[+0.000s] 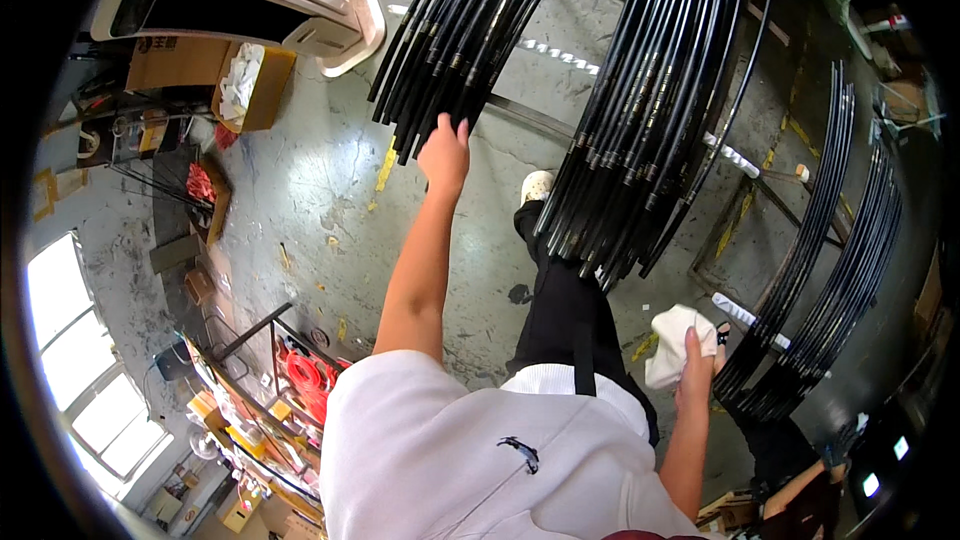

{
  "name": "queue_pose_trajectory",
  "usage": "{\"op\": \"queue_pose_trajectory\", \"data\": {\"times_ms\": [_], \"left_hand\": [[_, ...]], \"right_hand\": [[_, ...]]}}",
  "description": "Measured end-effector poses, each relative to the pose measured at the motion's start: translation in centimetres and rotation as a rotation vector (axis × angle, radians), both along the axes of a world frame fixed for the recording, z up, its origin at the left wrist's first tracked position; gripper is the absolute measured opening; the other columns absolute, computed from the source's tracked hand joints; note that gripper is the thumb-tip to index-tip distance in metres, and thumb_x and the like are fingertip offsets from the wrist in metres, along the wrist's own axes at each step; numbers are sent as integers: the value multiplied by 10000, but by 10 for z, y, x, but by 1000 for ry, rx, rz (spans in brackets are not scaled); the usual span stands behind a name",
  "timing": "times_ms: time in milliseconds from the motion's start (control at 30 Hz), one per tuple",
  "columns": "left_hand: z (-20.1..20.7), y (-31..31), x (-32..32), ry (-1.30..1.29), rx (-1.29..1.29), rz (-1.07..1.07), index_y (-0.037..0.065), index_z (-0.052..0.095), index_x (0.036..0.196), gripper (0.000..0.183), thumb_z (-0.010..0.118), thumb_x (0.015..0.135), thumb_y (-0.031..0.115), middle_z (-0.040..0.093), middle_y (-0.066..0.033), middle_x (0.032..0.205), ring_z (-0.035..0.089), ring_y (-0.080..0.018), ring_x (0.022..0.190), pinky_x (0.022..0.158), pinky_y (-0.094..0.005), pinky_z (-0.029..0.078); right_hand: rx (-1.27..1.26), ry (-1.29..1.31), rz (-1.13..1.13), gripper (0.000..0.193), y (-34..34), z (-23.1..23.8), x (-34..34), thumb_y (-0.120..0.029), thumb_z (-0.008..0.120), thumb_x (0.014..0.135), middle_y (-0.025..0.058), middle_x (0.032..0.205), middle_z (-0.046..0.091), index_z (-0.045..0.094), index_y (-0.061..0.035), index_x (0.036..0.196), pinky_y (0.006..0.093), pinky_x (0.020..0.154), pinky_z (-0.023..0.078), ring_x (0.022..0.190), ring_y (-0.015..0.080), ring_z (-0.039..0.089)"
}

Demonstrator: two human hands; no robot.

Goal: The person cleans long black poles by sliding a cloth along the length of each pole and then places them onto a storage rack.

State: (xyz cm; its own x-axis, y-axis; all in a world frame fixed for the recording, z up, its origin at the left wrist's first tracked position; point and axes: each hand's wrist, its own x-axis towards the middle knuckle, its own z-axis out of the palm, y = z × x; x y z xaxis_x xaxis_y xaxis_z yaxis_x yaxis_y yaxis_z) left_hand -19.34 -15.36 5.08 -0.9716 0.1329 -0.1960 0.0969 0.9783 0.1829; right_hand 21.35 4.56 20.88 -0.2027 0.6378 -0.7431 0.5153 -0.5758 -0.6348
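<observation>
At the near ends of the left bundle of long black rods (pixel 470 40), my left hand (pixel 445 155) reaches out with its thumb and one finger apart. Its other fingers are hard to see, and whether it touches a rod is unclear. My right hand (pixel 692 380), low on the right, is closed around a bunched white cloth (pixel 678 340). Between my hands, a second bundle of black rods (pixel 650 130) slopes down toward my legs, with pale markings along the rods. A single black rod (pixel 735 125) lies a little apart on that bundle's right side.
Rack bars with white-wrapped sections (pixel 735 155) run beneath the rods. Farther right lie more black rods (pixel 835 270), with another person's arm (pixel 795 488) near their lower ends. A cardboard box (pixel 262 90) stands at left, and a cluttered shelf (pixel 265 420) at lower left.
</observation>
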Motion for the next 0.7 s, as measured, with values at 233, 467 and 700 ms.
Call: {"op": "queue_pose_trajectory", "data": {"times_ms": [233, 467, 700], "left_hand": [[103, -24, 148, -66, 547, -137, 14, 512, 1091, 315, 548, 864, 230, 619, -196, 847, 595, -390, 758, 666, -434, 470], [218, 27, 292, -174, 513, -367, 61, 488, 1114, 292, 540, 864, 202, 599, -201, 865, 573, -405, 729, 608, -461, 452], [205, -45, 352, -196, 338, -254, 76, 496, 820, 216, 612, 792, 255, 584, -161, 642, 568, -384, 593, 505, -457, 439]], "right_hand": [[-312, 505, -64, 410, 18, 1, -14, -184, 489, 900, 109, 1175, 552, 417, -3, 1261, 350, 928, 424, 1067, 229, 551], [-330, 829, -75, 306, -51, 52, -120, -207, 673, 807, 48, 965, 602, 560, -35, 1034, 284, 755, 466, 828, 133, 579], [-90, 551, -149, 383, -15, 77, -116, -351, 751, 725, 29, 768, 564, 548, -57, 864, 324, 581, 451, 651, 134, 520]]}}
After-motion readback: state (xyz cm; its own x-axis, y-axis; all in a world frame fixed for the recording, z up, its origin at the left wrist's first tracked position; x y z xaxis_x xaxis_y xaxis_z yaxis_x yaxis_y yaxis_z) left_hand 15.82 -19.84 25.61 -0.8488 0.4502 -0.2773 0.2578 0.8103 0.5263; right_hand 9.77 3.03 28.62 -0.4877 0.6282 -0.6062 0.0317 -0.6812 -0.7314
